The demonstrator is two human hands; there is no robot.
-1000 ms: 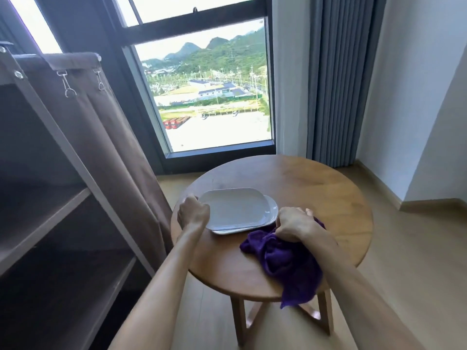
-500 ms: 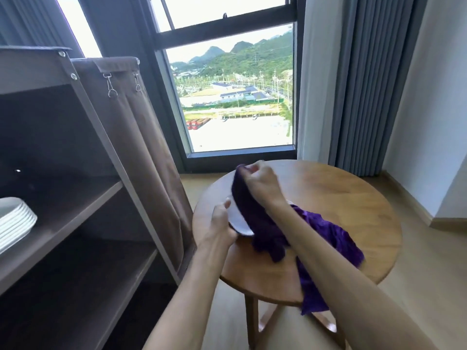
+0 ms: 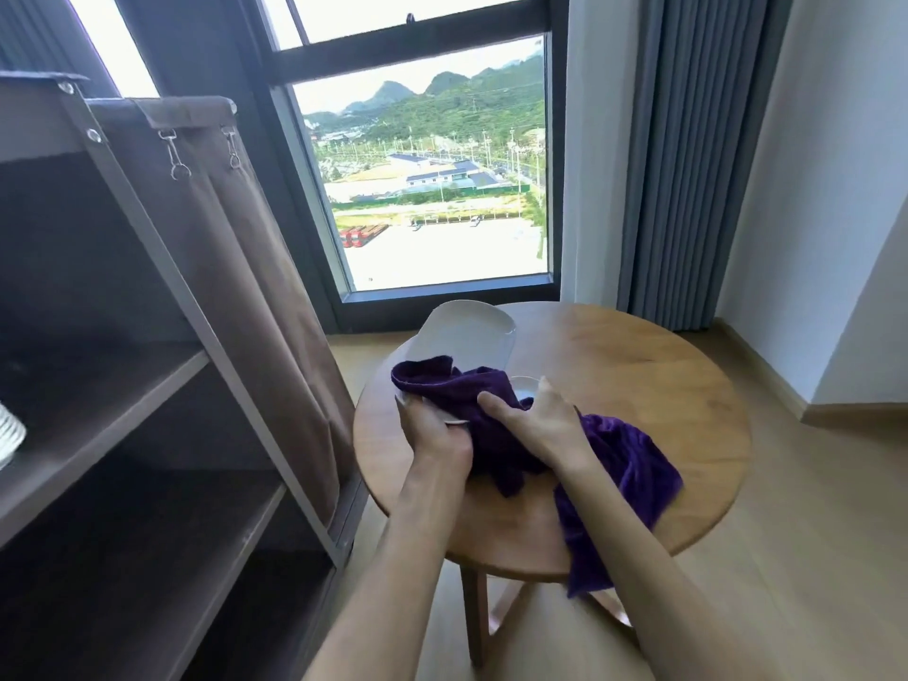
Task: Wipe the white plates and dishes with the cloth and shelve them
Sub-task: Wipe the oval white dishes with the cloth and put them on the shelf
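Over the table [image 3: 638, 385], near its window-side edge, my left hand [image 3: 435, 435] grips a white plate [image 3: 467, 334] by its near rim, fingers curled round the edge, holding it tilted up off the wood. My right hand [image 3: 535, 425] presses the purple cloth [image 3: 471, 390] against the plate's lower face, fingers fairly straight and slightly spread on the fabric. Part of the cloth drapes over the plate; the rest trails across the table and hangs off its near edge. A second white dish [image 3: 523, 385] peeks out just beside my right fingers (mostly hidden by cloth). Left of the table stands the shelf [image 3: 147, 385], with stacked plates [image 3: 10, 437] at the frame's edge.
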